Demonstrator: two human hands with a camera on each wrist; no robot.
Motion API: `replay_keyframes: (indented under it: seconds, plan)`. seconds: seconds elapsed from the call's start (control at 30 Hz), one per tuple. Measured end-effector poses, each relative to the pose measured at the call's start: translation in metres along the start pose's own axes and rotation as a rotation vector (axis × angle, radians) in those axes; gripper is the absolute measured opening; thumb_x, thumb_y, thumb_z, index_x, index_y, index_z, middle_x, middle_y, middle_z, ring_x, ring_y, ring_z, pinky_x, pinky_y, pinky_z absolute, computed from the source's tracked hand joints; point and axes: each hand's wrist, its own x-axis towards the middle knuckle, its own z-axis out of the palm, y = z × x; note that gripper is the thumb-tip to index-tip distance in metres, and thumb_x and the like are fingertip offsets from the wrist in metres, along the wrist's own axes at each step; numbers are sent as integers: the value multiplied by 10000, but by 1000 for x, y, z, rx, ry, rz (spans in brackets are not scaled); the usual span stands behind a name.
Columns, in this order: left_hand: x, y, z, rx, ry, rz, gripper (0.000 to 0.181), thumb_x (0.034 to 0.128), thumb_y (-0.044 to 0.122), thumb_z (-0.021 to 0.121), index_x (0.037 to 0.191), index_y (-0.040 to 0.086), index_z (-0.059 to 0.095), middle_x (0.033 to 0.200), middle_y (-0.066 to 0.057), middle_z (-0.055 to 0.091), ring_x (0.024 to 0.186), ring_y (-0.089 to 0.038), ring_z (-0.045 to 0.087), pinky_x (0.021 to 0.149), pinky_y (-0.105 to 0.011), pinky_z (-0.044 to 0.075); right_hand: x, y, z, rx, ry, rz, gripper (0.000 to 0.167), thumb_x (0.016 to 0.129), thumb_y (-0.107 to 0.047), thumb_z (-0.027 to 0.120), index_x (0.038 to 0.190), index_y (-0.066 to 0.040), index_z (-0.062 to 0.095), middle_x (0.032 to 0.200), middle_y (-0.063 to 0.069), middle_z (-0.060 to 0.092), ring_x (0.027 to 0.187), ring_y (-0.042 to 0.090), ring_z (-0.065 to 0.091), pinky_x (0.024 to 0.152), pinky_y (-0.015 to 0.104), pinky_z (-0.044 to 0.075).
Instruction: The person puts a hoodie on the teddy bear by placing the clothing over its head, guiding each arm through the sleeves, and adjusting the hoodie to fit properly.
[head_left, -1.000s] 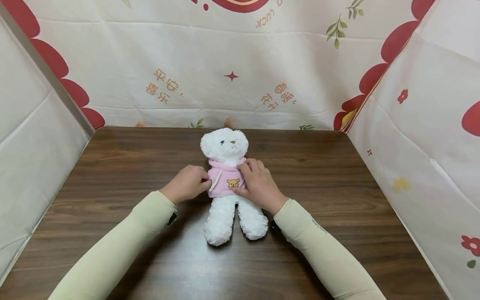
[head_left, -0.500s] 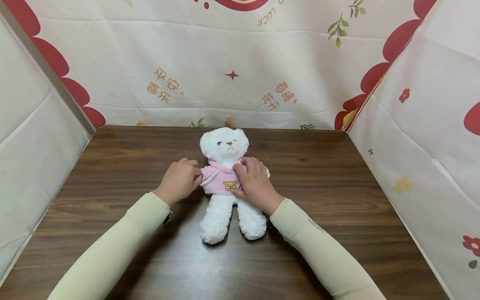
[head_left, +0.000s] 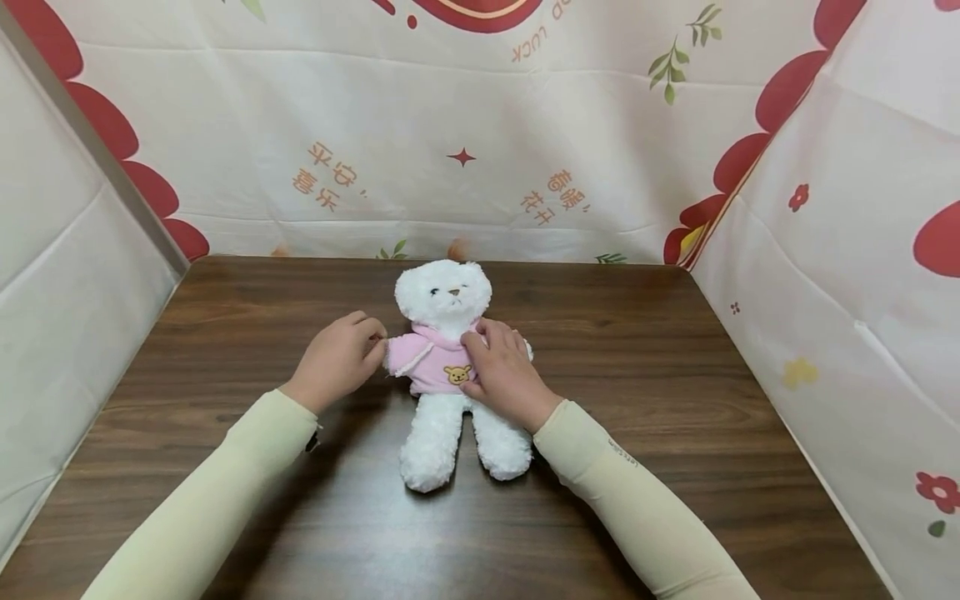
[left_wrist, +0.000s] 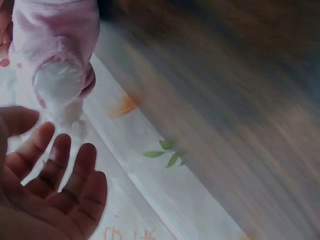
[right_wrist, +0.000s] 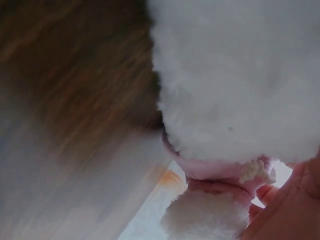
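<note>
A white plush teddy bear (head_left: 444,296) in a pink hoodie (head_left: 433,367) lies face up on the table, its head toward the far edge. My right hand (head_left: 506,371) holds the bear's torso at the side, thumb on the belly near the small bear-face patch (head_left: 457,374). Just off the sleeve on the left is my left hand (head_left: 337,358), its fingers loosely bent and holding nothing. The left wrist view shows a gap between those fingers and the white paw (left_wrist: 59,82) poking from the cuff. A fluffy leg (right_wrist: 235,75) fills much of the right wrist view.
The brown wood-grain table (head_left: 637,433) extends on both sides of the bear. Printed white cloth (head_left: 420,100) hangs behind it, and more cloth (head_left: 847,275) walls in the right side. A pale panel (head_left: 67,275) borders the left.
My left hand has drawn the sleeve out to the left and let go of it, moving slightly away. My right hand has stayed on the bear's torso.
</note>
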Motion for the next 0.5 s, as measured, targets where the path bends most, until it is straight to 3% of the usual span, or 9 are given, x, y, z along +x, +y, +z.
replay_keyframes:
  seconds: [0.07,0.27,0.5]
  plan:
    - [-6,0,-1,0,-7,20,137,867,171,721,950,73,673,923,-53,624,806,-235,592,724,-413,498,0,0,1,3,1,-3,557,814,-276,801,1239,-89,492,1276,162,395,1283,374,368,1054,610,288]
    - [-14,0,9,178,10,214,292,742,180,853,876,103,605,945,-57,646,959,-310,609,935,-546,443,-1,1,1,0,13,-7,579,798,-266,819,1244,-77,501,1274,169,406,1258,367,386,1027,561,320]
    - [-10,2,20,218,70,265,226,772,35,789,828,112,584,888,-31,681,954,-262,630,1016,-561,382,-2,3,-1,27,5,-3,579,809,-272,817,1246,-65,497,1275,174,408,1259,367,385,1024,551,320]
